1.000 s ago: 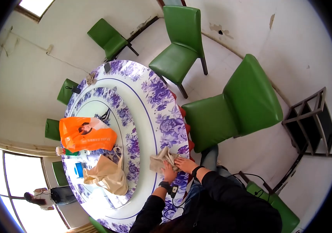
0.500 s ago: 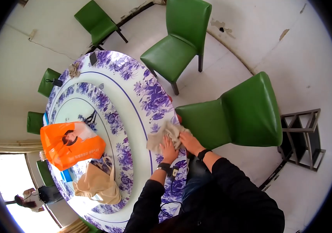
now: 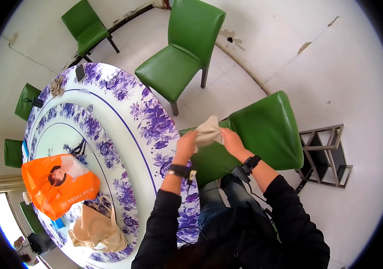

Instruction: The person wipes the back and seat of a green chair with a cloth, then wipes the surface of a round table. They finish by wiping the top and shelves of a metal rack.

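A beige cloth [image 3: 209, 132] is stretched between my two hands, raised in front of the nearest green chair [image 3: 265, 134]. My left hand [image 3: 186, 147] grips its left end, close to the rim of the round table [image 3: 155, 152]. On the other end my right hand [image 3: 232, 142] is closed, over the chair seat. Part of the cloth is bunched and hides some of my fingers. Each wrist wears a black strap with a small device on it.
On the table's turntable [image 3: 131, 197] are an orange bag [image 3: 61, 181] and a tan bag [image 3: 97, 228]. A crumpled cloth [image 3: 57, 87] and a dark phone [image 3: 80, 72] lie near the far rim. Another green chair [image 3: 173, 67] stands beyond; a metal rack [image 3: 328, 154] is at right.
The cloth has left the tabletop and is now lifted between both hands toward the chair. My view has shifted right, and the person by the window sits lower in it.
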`<state>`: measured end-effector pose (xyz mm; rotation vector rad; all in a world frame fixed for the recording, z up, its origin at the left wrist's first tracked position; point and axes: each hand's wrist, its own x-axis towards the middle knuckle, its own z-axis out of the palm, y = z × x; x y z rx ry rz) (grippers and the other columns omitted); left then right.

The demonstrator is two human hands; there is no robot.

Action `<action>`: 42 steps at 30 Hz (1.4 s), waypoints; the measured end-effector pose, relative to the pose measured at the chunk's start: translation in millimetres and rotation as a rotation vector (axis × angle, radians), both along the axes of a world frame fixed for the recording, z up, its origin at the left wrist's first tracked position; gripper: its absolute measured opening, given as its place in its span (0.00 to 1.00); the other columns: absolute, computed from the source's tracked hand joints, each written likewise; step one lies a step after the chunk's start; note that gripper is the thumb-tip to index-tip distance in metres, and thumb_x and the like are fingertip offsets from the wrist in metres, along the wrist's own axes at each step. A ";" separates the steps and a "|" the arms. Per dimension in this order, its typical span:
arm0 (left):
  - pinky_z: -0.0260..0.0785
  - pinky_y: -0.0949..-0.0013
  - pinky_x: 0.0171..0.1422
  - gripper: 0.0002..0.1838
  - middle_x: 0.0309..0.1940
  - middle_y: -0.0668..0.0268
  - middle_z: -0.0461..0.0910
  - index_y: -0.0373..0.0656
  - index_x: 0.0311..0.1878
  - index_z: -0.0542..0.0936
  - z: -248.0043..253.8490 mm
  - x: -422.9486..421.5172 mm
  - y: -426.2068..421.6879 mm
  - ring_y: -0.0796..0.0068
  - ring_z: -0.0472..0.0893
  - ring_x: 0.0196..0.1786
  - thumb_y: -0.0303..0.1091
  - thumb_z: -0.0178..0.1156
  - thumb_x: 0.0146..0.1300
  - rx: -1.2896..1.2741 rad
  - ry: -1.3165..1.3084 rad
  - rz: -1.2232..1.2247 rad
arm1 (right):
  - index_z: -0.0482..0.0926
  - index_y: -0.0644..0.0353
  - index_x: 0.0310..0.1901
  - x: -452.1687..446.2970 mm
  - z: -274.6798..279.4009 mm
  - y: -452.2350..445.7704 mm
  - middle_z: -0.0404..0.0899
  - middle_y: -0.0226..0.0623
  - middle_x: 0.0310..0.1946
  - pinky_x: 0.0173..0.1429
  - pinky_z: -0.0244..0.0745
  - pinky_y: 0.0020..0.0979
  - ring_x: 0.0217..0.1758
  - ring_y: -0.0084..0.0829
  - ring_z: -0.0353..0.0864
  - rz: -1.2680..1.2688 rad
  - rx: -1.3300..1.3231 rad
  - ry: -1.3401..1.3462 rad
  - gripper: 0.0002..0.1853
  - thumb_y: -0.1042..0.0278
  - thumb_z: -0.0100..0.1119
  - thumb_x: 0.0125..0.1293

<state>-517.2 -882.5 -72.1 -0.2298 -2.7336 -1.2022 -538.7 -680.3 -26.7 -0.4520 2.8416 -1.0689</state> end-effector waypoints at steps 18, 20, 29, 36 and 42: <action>0.50 0.57 0.62 0.34 0.58 0.53 0.58 0.43 0.55 0.65 -3.0 346.4 -60.4 0.51 0.55 0.61 0.13 0.46 0.38 -0.364 -0.576 0.621 | 0.76 0.54 0.27 167.1 -76.6 -120.5 0.69 0.30 0.31 0.44 0.60 0.35 0.38 0.32 0.68 1.084 0.138 0.048 0.06 0.70 0.53 0.44; 0.44 0.49 0.63 0.38 0.63 0.53 0.42 0.47 0.61 0.54 -11.5 353.5 -35.3 0.52 0.43 0.65 0.17 0.50 0.41 -0.332 -0.792 0.563 | 0.76 0.54 0.29 159.9 -62.6 -107.8 0.70 0.32 0.33 0.45 0.60 0.34 0.40 0.32 0.68 1.170 0.188 0.078 0.07 0.69 0.53 0.45; 0.31 0.40 0.62 0.44 0.64 0.50 0.32 0.52 0.64 0.46 -36.6 316.9 -50.9 0.41 0.32 0.64 0.26 0.55 0.43 -0.471 -0.740 0.625 | 0.62 0.48 0.57 194.5 -81.4 -127.6 0.60 0.35 0.57 0.65 0.41 0.45 0.64 0.31 0.51 1.270 0.223 0.117 0.27 0.61 0.50 0.52; 0.30 0.44 0.64 0.45 0.63 0.47 0.38 0.45 0.64 0.47 -60.5 259.7 -106.9 0.44 0.35 0.65 0.29 0.57 0.39 -0.508 -0.486 0.608 | 0.66 0.60 0.52 169.0 -100.0 -172.5 0.62 0.36 0.55 0.64 0.50 0.32 0.61 0.31 0.56 1.090 0.239 0.352 0.21 0.68 0.44 0.54; 0.29 0.46 0.65 0.45 0.63 0.48 0.39 0.39 0.63 0.47 -51.2 157.7 -142.1 0.47 0.35 0.66 0.29 0.59 0.41 -0.594 -0.451 0.515 | 0.70 0.65 0.46 99.7 -100.3 -192.0 0.66 0.40 0.50 0.60 0.55 0.30 0.56 0.34 0.63 0.843 0.235 0.508 0.18 0.68 0.45 0.53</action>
